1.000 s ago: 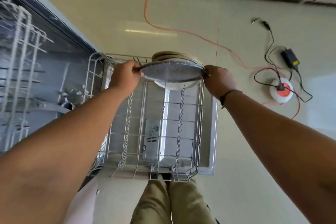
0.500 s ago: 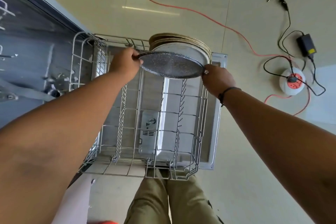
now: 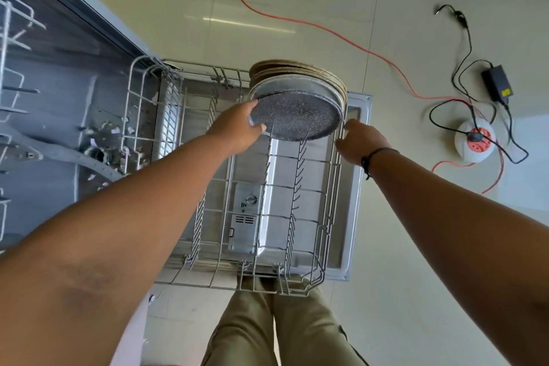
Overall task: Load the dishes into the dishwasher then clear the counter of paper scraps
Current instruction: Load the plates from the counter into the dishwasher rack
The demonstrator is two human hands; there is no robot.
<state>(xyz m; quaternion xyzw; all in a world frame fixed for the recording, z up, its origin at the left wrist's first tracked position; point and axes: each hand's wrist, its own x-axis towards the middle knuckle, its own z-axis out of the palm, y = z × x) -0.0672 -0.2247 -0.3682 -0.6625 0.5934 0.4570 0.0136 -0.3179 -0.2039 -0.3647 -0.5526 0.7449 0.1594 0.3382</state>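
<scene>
A grey speckled plate (image 3: 297, 116) stands tilted among the tines at the far end of the pulled-out lower dishwasher rack (image 3: 330, 187). It leans against a white plate (image 3: 297, 83) and brown-rimmed plates (image 3: 294, 68) standing behind it. My left hand (image 3: 237, 129) grips the plate's left rim, thumb on its face. My right hand (image 3: 359, 140) hovers by the plate's right rim and the rack's side wire, fingers relaxed and holding nothing.
The rack sits over the open dishwasher door (image 3: 355, 187). Paper scraps (image 3: 114, 134) litter the tub floor at left. On the tiled floor lie an orange cable (image 3: 297, 21), a black adapter (image 3: 497, 83) and a round power strip (image 3: 475, 142). My legs (image 3: 282, 324) stand at the rack's near end.
The grey plate has gone from nearly flat between both hands to tilted upright in the tines. My right hand has let go of its rim.
</scene>
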